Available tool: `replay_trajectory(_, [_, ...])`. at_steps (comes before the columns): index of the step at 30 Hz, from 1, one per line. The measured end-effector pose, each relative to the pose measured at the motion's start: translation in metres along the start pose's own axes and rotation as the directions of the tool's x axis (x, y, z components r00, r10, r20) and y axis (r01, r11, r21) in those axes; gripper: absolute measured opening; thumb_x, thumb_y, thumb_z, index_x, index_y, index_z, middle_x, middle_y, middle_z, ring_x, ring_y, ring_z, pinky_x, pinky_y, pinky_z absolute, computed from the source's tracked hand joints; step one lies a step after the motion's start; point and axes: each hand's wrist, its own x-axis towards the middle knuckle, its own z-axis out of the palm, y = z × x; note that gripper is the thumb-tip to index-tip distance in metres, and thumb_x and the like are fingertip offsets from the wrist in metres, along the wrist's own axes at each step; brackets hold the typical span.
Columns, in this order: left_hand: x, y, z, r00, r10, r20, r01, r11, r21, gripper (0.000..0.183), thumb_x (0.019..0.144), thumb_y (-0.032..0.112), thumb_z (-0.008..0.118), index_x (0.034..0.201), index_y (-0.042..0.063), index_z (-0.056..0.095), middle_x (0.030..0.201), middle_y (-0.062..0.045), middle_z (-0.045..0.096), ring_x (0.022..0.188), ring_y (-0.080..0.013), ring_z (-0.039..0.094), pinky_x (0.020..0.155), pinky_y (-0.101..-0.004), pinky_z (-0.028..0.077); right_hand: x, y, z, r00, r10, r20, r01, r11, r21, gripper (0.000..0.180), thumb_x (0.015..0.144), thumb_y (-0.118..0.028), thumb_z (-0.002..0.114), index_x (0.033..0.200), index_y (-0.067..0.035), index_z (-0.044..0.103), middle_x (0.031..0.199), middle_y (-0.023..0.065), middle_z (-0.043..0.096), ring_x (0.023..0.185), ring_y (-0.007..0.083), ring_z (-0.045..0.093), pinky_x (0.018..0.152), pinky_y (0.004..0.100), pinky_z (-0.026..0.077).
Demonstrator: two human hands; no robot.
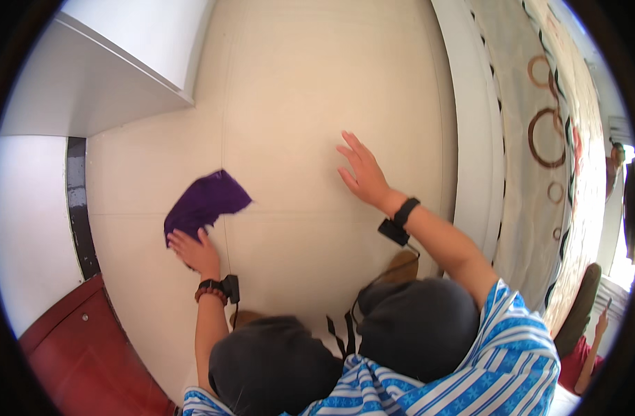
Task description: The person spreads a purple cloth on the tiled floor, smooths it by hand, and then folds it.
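Observation:
A crumpled purple cloth (209, 195) lies on the pale tiled floor (317, 99), left of the middle of the view. My left hand (197, 253) rests flat on the cloth's near end, palm down, with the thumb apart from the fingers. Part of the cloth is hidden under that hand. My right hand (363, 169) is held out to the right over bare tile, fingers spread, holding nothing. Whether it touches the floor I cannot tell. Each wrist wears a black strap with a small black device (394, 232) and a cable.
A white cabinet (135, 78) juts in at the upper left. A dark red wooden panel (88, 343) stands at the lower left. Along the right runs a bed-like edge with a ring-patterned cover (520, 130). Another person's leg (580, 301) and arm show at the far right. My knees (421, 327) are close below.

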Motion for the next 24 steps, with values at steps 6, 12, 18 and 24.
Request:
replay_trajectory(6, [-0.056, 0.039, -0.014, 0.857, 0.496, 0.143, -0.497, 0.867, -0.026, 0.077, 0.099, 0.051, 0.053, 0.141, -0.013, 0.047, 0.161, -0.032, 0.026, 0.152, -0.0483, 0.017, 0.121, -0.0594, 0.017, 0.002, -0.041, 0.038, 0.922, -0.278, 0.269, 0.277, 0.960, 0.042, 0.052, 0.092, -0.014, 0.065, 0.141, -0.003, 0.050, 0.158, 0.0184, 0.039, 0.148, 0.0359, 0.035, 0.118, 0.0504, 0.032])
replay_trajectory(12, [-0.116, 0.076, -0.047, 0.209, 0.895, 0.394, -0.842, 0.370, -0.392, 0.077, 0.093, 0.054, 0.058, 0.143, -0.004, 0.050, 0.159, -0.025, 0.035, 0.152, -0.0430, 0.022, 0.121, -0.0591, 0.018, -0.011, -0.064, 0.071, 0.816, -0.447, 0.367, 0.438, 0.892, 0.112, 0.052, 0.095, -0.022, 0.061, 0.143, -0.005, 0.050, 0.158, 0.0172, 0.040, 0.148, 0.0322, 0.036, 0.117, 0.0482, 0.033])
replay_trajectory(18, [-0.129, 0.060, -0.040, -0.116, 0.948, 0.296, -0.894, 0.030, -0.448, 0.075, 0.095, 0.058, 0.055, 0.155, 0.016, 0.042, 0.164, -0.007, 0.035, 0.152, -0.0279, 0.029, 0.121, -0.0491, 0.023, -0.055, -0.051, 0.084, 0.680, -0.558, 0.474, 0.506, 0.826, 0.247, 0.056, 0.096, -0.028, 0.061, 0.147, -0.009, 0.047, 0.161, 0.0125, 0.036, 0.151, 0.0274, 0.032, 0.123, 0.0501, 0.024])
replay_trajectory(24, [-0.073, 0.055, -0.049, 0.242, 0.906, 0.347, -0.809, 0.386, -0.444, 0.087, 0.085, 0.054, 0.071, 0.155, 0.011, 0.041, 0.164, -0.011, 0.034, 0.152, -0.0338, 0.028, 0.122, -0.0534, 0.022, -0.053, -0.028, 0.050, 0.836, -0.317, 0.448, 0.364, 0.931, -0.019, 0.040, 0.095, -0.033, 0.064, 0.124, -0.005, 0.062, 0.161, 0.0112, 0.037, 0.153, 0.0256, 0.026, 0.122, 0.0541, 0.023])
